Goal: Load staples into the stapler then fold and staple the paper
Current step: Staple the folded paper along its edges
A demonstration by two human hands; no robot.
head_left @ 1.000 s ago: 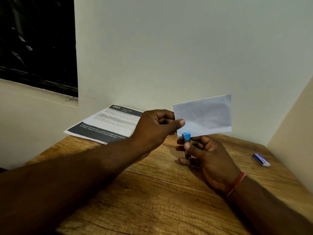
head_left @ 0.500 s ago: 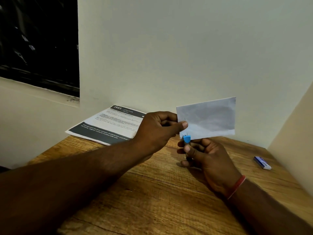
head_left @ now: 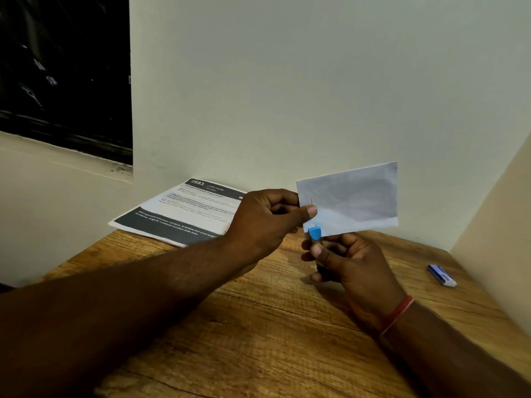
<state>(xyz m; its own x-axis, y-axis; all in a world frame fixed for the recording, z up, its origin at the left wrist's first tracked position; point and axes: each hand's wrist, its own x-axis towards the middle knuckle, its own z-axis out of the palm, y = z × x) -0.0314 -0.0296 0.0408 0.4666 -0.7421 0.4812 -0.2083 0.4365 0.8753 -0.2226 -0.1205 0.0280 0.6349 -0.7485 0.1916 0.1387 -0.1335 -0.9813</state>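
Observation:
My left hand (head_left: 265, 218) pinches the left edge of a folded white paper (head_left: 353, 198) and holds it upright above the wooden table (head_left: 258, 326). One staple shows near that edge, above my thumb. Below the paper's lower left corner, my right hand (head_left: 349, 267) grips a small stapler (head_left: 314, 234); only its blue tip shows, pointing up and touching the paper's bottom edge. The rest of the stapler is hidden in my fist.
A printed sheet (head_left: 184, 212) with dark bands lies at the table's back left, against the wall. A small blue and white staple box (head_left: 441, 275) lies at the right, near the side wall. A dark window is at the upper left.
Both hands with paper and stapler shifted slightly right and down in view. The stapler's tip now sits at the paper's bottom edge, closer than before.

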